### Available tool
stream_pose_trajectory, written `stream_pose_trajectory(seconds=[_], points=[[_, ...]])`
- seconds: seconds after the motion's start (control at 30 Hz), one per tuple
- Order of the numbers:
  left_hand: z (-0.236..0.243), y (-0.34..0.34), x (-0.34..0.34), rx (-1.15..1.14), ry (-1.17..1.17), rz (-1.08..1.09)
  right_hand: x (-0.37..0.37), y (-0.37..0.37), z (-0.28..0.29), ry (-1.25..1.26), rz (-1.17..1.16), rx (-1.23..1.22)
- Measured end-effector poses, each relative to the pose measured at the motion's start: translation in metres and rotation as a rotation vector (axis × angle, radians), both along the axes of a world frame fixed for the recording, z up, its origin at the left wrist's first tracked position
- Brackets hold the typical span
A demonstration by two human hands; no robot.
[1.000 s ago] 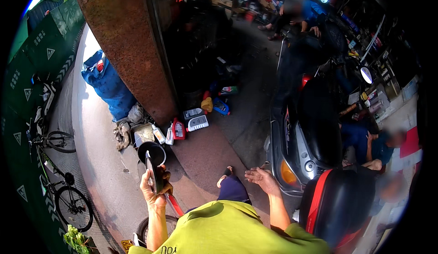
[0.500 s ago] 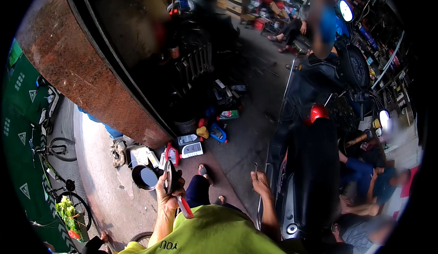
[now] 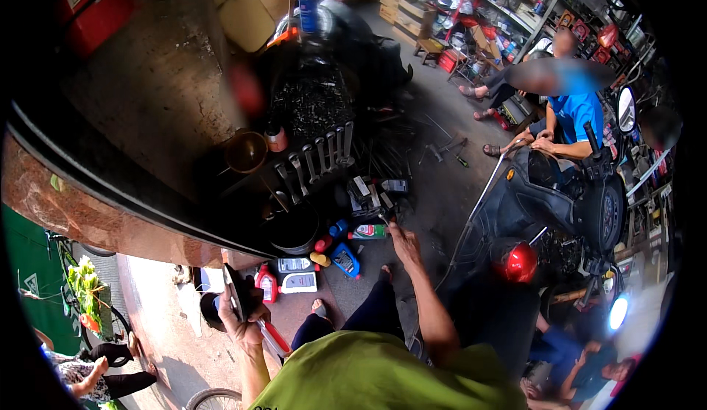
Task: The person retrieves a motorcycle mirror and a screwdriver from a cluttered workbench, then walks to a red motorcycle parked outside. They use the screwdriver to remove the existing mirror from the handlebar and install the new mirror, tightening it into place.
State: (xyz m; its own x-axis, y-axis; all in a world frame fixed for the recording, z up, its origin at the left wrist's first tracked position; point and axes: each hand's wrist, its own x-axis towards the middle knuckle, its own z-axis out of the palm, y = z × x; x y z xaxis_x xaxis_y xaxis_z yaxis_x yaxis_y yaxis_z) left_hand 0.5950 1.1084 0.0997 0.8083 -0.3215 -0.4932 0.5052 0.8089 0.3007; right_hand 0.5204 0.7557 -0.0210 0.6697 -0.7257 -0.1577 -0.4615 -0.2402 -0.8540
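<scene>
Toward seven o'clock in the view, the left hand (image 3: 241,327) keeps its grip closed around a dark, flat, round-edged object (image 3: 235,292), held above the floor (image 3: 184,344); its exact kind is unclear. Just past it, at one o'clock from that hand, stands a red jug (image 3: 266,283), with a grey jug (image 3: 298,283) at two.

Near five o'clock, the right hand (image 3: 406,246) reaches out with bent fingers; whether its grip is closed on anything, I cannot tell. From it, a green-labelled bottle (image 3: 367,232) lies toward nine o'clock, a row of spanners (image 3: 317,159) toward ten-thirty, a black scooter (image 3: 541,189) toward two.
</scene>
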Motion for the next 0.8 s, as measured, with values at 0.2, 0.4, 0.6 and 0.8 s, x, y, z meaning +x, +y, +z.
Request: stream_pose_trajectory(seconds=[0.2, 0.4, 0.6, 0.8], points=[[-0.047, -0.019, -0.020, -0.098, 0.083, 0.352, 0.173, -0.150, -0.063, -0.212, -0.064, -0.058], [-0.031, -0.109, -0.050, 0.089, 0.159, 0.434, 0.337, -0.215, -0.078, -0.273, -0.084, 0.059], [-0.007, -0.208, -0.025, 0.186, 0.253, 0.541, 0.388, -0.216, -0.101, -0.121, 0.021, 0.264], [-0.019, -0.234, -0.035, 0.064, 0.231, 0.574, 0.416, -0.222, -0.152, -0.318, 0.186, 0.552]])
